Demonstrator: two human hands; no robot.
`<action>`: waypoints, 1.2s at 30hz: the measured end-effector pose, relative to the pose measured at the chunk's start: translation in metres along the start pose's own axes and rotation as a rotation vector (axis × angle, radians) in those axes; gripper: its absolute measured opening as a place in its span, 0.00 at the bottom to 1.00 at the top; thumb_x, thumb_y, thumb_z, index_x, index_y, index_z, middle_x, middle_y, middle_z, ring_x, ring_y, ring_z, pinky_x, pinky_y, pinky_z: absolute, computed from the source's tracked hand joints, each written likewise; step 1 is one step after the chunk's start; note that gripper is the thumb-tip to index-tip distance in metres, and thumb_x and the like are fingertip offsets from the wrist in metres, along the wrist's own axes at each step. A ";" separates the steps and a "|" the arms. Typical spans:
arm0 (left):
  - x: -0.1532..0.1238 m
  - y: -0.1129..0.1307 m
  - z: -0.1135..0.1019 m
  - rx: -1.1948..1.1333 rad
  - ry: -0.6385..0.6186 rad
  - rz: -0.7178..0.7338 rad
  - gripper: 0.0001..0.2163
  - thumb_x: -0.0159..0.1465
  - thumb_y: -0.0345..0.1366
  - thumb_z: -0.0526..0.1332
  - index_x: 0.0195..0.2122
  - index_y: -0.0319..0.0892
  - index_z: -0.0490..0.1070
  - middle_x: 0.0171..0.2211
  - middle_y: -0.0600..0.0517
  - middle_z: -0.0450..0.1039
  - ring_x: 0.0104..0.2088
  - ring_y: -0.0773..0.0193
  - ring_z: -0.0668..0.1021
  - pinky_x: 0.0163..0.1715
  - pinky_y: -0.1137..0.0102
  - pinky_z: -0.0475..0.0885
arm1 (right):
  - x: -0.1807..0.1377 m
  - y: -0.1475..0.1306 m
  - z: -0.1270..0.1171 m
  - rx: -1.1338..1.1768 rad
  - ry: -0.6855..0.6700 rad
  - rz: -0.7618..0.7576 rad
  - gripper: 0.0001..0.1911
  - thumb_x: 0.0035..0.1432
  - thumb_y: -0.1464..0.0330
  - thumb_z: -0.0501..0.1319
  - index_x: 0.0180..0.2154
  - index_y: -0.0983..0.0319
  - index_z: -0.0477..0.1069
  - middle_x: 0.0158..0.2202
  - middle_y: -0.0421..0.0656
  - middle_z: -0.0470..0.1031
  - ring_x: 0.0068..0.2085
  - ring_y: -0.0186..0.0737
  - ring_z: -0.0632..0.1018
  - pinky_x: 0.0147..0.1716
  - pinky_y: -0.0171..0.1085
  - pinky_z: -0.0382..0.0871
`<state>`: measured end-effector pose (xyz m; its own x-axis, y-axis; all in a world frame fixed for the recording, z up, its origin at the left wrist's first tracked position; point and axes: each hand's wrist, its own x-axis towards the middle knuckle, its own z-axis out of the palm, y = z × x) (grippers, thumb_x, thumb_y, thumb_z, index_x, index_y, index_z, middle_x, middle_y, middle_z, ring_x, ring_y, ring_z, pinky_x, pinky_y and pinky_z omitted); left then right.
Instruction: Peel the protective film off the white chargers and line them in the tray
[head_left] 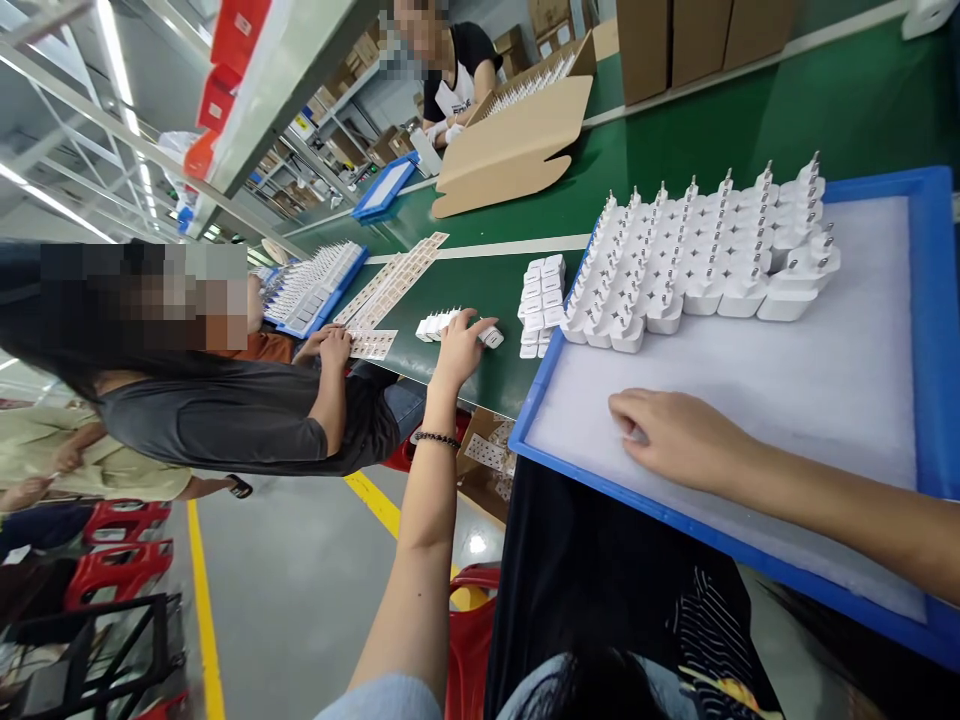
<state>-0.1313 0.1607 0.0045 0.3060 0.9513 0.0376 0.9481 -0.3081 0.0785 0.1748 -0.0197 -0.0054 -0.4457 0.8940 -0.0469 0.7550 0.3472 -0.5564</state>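
My left hand [459, 350] reaches out to a short row of white plug chargers [433, 326] on the green bench, its fingers apart over them. One white charger [491, 337] lies right by the fingertips. Over the pale liner of a blue tray [930, 300], my right hand [660, 435] is closed with curled fingers. A small greyish patch shows at those fingers, too unclear to name. Several rows of white plug chargers [697, 250] with metal pins upward fill the tray's far side. Stacked white blocks [541, 300] stand just left of the tray.
A co-worker [225, 410] sits at left, hands on a sticker sheet [373, 345]. Beyond lie more sheets [405, 280] and another filled blue tray [319, 290]. Across the bench, another person [457, 75] is beside an open cardboard box [517, 130]. A carton [484, 465] sits below.
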 end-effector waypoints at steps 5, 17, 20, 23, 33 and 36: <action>-0.012 -0.006 0.005 -0.426 0.210 0.048 0.12 0.64 0.39 0.69 0.43 0.45 0.69 0.56 0.45 0.73 0.62 0.46 0.67 0.68 0.44 0.56 | 0.006 0.012 -0.009 -0.008 -0.020 0.123 0.07 0.61 0.75 0.56 0.33 0.58 0.64 0.30 0.43 0.75 0.26 0.40 0.72 0.24 0.38 0.52; -0.118 0.113 0.006 -1.137 0.063 0.073 0.17 0.72 0.53 0.59 0.53 0.48 0.63 0.48 0.49 0.71 0.49 0.58 0.74 0.55 0.61 0.70 | 0.003 0.020 -0.003 0.110 -0.056 0.158 0.08 0.58 0.72 0.66 0.34 0.58 0.66 0.38 0.44 0.77 0.36 0.47 0.79 0.31 0.40 0.65; -0.126 0.129 0.016 -1.180 0.006 0.043 0.19 0.71 0.54 0.59 0.55 0.47 0.62 0.52 0.47 0.68 0.53 0.56 0.72 0.59 0.62 0.67 | 0.004 0.019 -0.011 0.164 0.019 0.145 0.09 0.60 0.71 0.65 0.30 0.58 0.66 0.37 0.43 0.76 0.35 0.45 0.78 0.32 0.40 0.66; -0.130 0.137 0.024 -1.222 -0.031 0.067 0.22 0.72 0.56 0.58 0.58 0.47 0.60 0.54 0.46 0.67 0.56 0.55 0.70 0.61 0.61 0.64 | 0.006 0.018 -0.016 0.368 0.200 0.127 0.09 0.64 0.67 0.63 0.30 0.58 0.71 0.32 0.42 0.78 0.33 0.44 0.78 0.33 0.41 0.66; -0.135 0.146 0.028 -1.315 -0.071 0.098 0.22 0.71 0.55 0.61 0.56 0.46 0.62 0.51 0.47 0.67 0.51 0.56 0.70 0.57 0.62 0.66 | 0.008 0.018 -0.016 0.331 0.128 0.135 0.10 0.63 0.68 0.59 0.31 0.59 0.78 0.36 0.45 0.84 0.37 0.48 0.80 0.39 0.45 0.67; -0.135 0.144 0.031 -1.336 -0.078 0.117 0.22 0.70 0.54 0.62 0.56 0.47 0.63 0.50 0.47 0.67 0.50 0.56 0.70 0.55 0.62 0.68 | 0.006 0.018 -0.019 0.488 0.204 0.146 0.09 0.62 0.65 0.62 0.31 0.58 0.80 0.34 0.43 0.83 0.36 0.45 0.79 0.38 0.45 0.67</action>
<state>-0.0329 -0.0115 -0.0197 0.4255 0.9031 0.0578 0.1203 -0.1197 0.9855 0.1943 -0.0027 0.0000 -0.2139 0.9767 -0.0178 0.4696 0.0868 -0.8786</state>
